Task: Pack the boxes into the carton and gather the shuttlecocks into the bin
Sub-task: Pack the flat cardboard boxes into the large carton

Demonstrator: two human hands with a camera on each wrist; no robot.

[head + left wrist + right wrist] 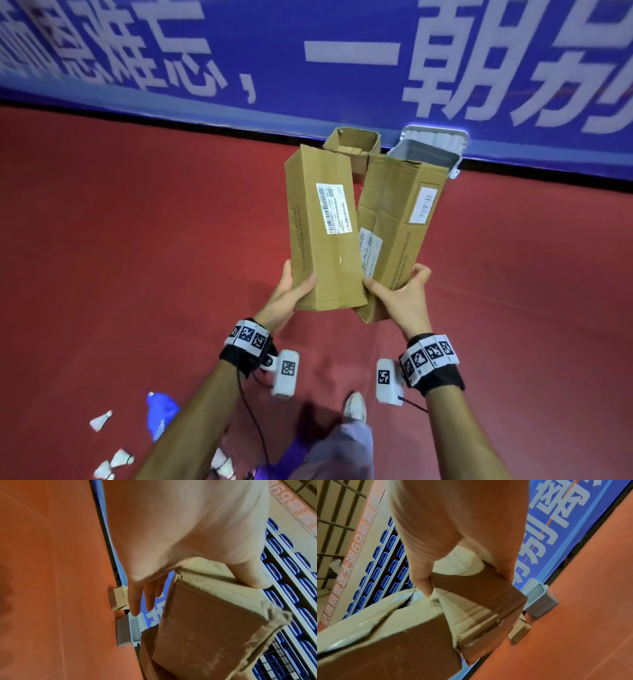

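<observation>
Red court floor (137,240) underfoot; left hand (287,294) grips one long cardboard box (322,233), right hand (400,301) clasps another (394,222), open carton (352,144) and grey bin (428,150) beyond

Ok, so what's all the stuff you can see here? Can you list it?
long boxes: two, brown cardboard with white labels, one held in each hand
carton: one, brown, open, on the floor by the banner
bin: one, grey, on the floor right of the carton
shuttlecocks: several, white, on the floor at lower left
floor: red
banner: blue, white characters
left hand: grips the left box
right hand: grips the right box
</observation>
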